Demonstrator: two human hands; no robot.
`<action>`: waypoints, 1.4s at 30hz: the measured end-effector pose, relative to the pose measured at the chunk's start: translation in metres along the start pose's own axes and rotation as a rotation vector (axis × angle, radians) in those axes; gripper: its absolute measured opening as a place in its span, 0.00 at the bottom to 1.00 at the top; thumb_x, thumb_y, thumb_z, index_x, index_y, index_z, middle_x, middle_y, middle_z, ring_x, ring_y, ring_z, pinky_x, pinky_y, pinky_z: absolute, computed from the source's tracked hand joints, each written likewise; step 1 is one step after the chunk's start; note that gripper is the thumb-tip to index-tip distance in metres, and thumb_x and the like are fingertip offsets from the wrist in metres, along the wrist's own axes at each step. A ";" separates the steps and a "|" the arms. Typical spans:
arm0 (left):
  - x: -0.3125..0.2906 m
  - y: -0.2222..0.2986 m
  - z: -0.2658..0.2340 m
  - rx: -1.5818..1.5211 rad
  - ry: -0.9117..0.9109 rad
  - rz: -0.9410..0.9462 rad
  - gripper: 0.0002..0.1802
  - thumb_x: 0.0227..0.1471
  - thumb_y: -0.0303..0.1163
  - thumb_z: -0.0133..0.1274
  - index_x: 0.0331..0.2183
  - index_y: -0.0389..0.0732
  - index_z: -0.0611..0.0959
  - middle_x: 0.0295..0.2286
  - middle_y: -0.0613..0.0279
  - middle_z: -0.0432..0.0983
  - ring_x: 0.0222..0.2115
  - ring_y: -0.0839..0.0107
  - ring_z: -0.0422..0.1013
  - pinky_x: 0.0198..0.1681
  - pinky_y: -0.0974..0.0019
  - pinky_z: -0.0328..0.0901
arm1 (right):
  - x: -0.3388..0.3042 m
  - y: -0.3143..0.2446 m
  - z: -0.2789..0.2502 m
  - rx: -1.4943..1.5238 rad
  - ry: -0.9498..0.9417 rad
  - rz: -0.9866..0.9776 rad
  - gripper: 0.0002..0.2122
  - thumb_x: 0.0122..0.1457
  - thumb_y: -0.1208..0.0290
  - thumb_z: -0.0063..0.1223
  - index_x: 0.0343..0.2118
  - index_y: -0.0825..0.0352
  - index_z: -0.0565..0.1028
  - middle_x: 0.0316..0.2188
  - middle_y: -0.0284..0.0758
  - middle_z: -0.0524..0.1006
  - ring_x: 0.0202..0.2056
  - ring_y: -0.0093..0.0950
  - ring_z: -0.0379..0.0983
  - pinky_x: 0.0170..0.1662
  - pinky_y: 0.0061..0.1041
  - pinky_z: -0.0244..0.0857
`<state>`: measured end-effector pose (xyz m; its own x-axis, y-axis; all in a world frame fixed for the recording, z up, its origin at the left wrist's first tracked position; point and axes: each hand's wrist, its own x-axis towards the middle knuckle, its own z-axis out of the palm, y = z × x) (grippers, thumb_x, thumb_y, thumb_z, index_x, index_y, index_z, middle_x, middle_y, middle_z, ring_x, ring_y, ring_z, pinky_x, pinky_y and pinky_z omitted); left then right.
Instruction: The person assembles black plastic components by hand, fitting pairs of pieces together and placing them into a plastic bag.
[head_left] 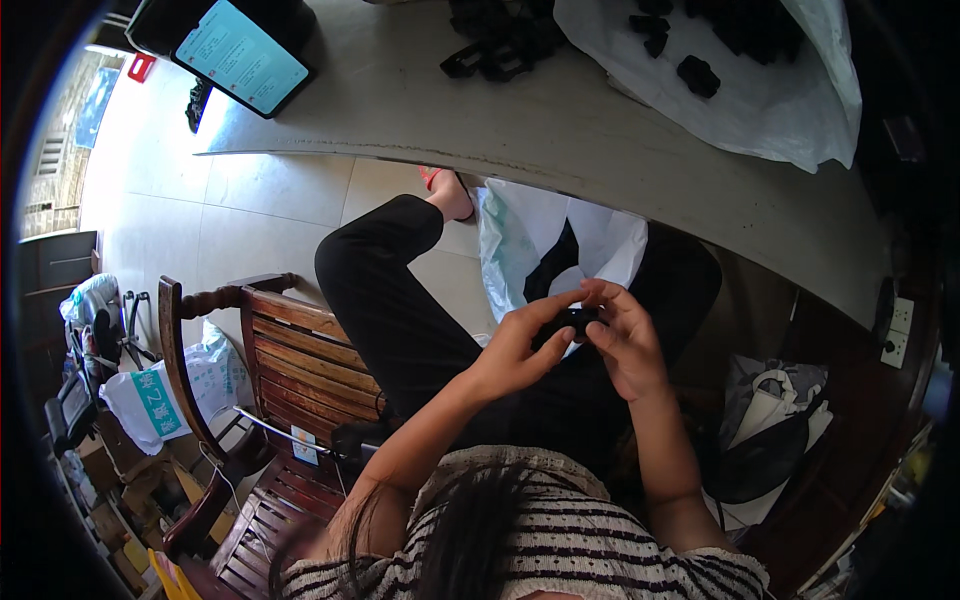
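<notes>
Above my lap, my left hand (pixel 522 345) and my right hand (pixel 628 350) meet around a small black part (pixel 577 319). Fingers and thumbs of both hands are closed on it from either side. Much of the part is covered by the fingers, so its exact kind does not show. Just beyond the hands, an opened white plastic bag (pixel 505 225) hangs between my knees below the table edge, with something dark inside it.
On the grey table (pixel 400 110) lie a heap of black plastic pieces (pixel 500 45) and a white bag (pixel 770 125) with more black pieces. A lit phone (pixel 243 57) leans at the far left. A wooden chair (pixel 305 345) stands left; bags (pixel 770 430) sit right.
</notes>
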<state>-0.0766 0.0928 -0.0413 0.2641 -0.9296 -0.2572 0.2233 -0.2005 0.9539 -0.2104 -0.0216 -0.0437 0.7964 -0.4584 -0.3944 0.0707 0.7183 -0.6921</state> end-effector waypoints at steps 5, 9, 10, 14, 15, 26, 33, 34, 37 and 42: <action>0.003 0.006 -0.006 0.185 -0.026 0.209 0.33 0.52 0.24 0.45 0.59 0.40 0.57 0.30 0.61 0.70 0.24 0.77 0.67 0.30 0.73 0.63 | 0.002 0.002 -0.010 0.041 -0.014 0.156 0.17 0.53 0.79 0.58 0.45 0.70 0.69 0.38 0.33 0.72 0.38 0.18 0.69 0.41 0.17 0.65; 0.003 0.009 -0.007 0.135 -0.076 0.178 0.33 0.51 0.22 0.44 0.59 0.42 0.58 0.30 0.61 0.70 0.26 0.74 0.68 0.32 0.71 0.64 | 0.002 0.004 -0.016 -0.051 -0.008 0.087 0.11 0.52 0.79 0.60 0.38 0.69 0.72 0.31 0.31 0.74 0.31 0.18 0.71 0.35 0.17 0.66; 0.003 0.011 -0.008 0.093 -0.100 0.079 0.33 0.51 0.22 0.45 0.59 0.42 0.58 0.31 0.60 0.71 0.28 0.73 0.69 0.34 0.70 0.64 | 0.003 0.005 -0.017 -0.050 -0.007 0.086 0.11 0.52 0.79 0.60 0.38 0.69 0.72 0.31 0.31 0.74 0.31 0.18 0.71 0.35 0.17 0.66; 0.018 -0.018 -0.011 0.207 0.003 0.114 0.37 0.49 0.25 0.53 0.59 0.41 0.58 0.41 0.53 0.71 0.40 0.65 0.70 0.42 0.63 0.64 | 0.013 0.004 -0.014 -0.767 0.159 -0.167 0.11 0.50 0.78 0.60 0.36 0.70 0.74 0.30 0.35 0.75 0.30 0.27 0.74 0.35 0.23 0.67; 0.025 -0.032 -0.018 0.209 0.003 0.113 0.37 0.49 0.25 0.53 0.59 0.41 0.58 0.41 0.53 0.71 0.40 0.65 0.70 0.42 0.63 0.64 | 0.016 0.004 -0.014 -1.201 0.238 -0.360 0.11 0.49 0.77 0.60 0.37 0.70 0.74 0.32 0.37 0.75 0.31 0.32 0.74 0.37 0.26 0.68; 0.040 -0.121 -0.073 0.447 0.514 -0.344 0.45 0.41 0.24 0.53 0.60 0.44 0.53 0.44 0.36 0.70 0.42 0.46 0.72 0.43 0.59 0.66 | -0.028 -0.069 0.112 -0.654 -0.817 -0.855 0.20 0.56 0.75 0.50 0.53 0.65 0.69 0.29 0.34 0.74 0.26 0.23 0.71 0.28 0.24 0.66; -0.023 -0.078 -0.061 0.165 0.615 0.012 0.40 0.41 0.15 0.40 0.59 0.43 0.56 0.35 0.54 0.74 0.36 0.71 0.71 0.40 0.73 0.64 | -0.042 -0.085 0.135 -0.577 -0.610 -1.121 0.18 0.49 0.78 0.54 0.44 0.56 0.77 0.26 0.32 0.73 0.21 0.22 0.66 0.20 0.19 0.56; -0.026 -0.083 -0.063 0.154 0.631 -0.027 0.39 0.41 0.15 0.40 0.58 0.42 0.57 0.33 0.55 0.73 0.34 0.73 0.70 0.38 0.73 0.63 | -0.048 -0.087 0.137 -0.522 -0.501 -1.053 0.12 0.48 0.75 0.57 0.38 0.58 0.80 0.26 0.31 0.74 0.20 0.21 0.66 0.20 0.18 0.56; -0.046 -0.093 -0.076 0.244 0.748 -0.068 0.36 0.43 0.17 0.44 0.57 0.41 0.60 0.25 0.62 0.70 0.24 0.77 0.66 0.32 0.75 0.63 | -0.036 -0.099 0.089 -0.663 -0.846 -0.684 0.13 0.57 0.63 0.49 0.36 0.67 0.78 0.33 0.36 0.79 0.31 0.28 0.75 0.34 0.26 0.70; -0.021 -0.091 -0.069 0.227 0.668 0.039 0.34 0.45 0.18 0.45 0.57 0.41 0.60 0.28 0.57 0.76 0.28 0.77 0.71 0.31 0.74 0.64 | 0.006 -0.023 0.022 -1.928 -0.625 -0.221 0.43 0.40 0.63 0.68 0.61 0.62 0.57 0.56 0.41 0.62 0.59 0.34 0.56 0.58 0.47 0.52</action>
<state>-0.0381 0.1516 -0.1335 0.8035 -0.5632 -0.1927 0.0199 -0.2982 0.9543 -0.1939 -0.0297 -0.0169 0.9508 0.0660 -0.3027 -0.0878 -0.8795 -0.4678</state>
